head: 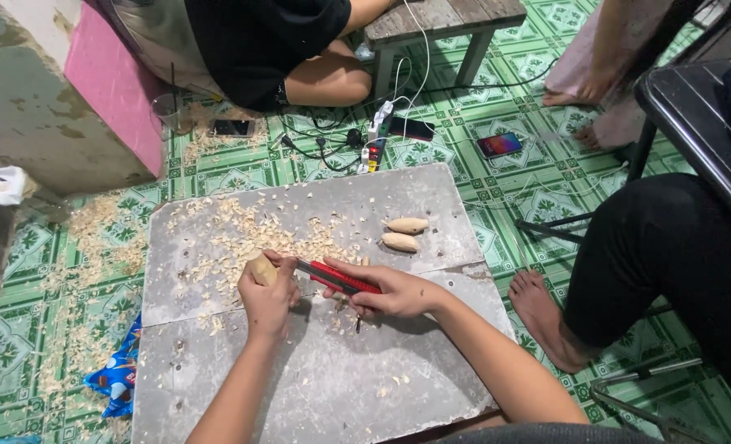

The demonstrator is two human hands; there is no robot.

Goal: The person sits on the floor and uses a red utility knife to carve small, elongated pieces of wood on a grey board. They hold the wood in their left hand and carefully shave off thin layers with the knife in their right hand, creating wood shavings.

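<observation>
My left hand (268,298) grips a small pale piece of wood (260,269) over a grey board (382,378). My right hand (392,290) holds a red utility knife (341,279), with the blade reaching toward the wood piece. Two shaped oval wood pieces (404,233) lie side by side on the board, just beyond my right hand. Pale wood shavings (242,230) are scattered over the board's far half and around my hands.
More shavings cover the green patterned floor at left. A seated person (259,41) is across the board, and another person's leg and bare foot (546,312) are at right. Phones (499,145), cables and a power strip (375,136) lie beyond the board. A wooden stool (439,25) and a black chair (694,107) stand nearby.
</observation>
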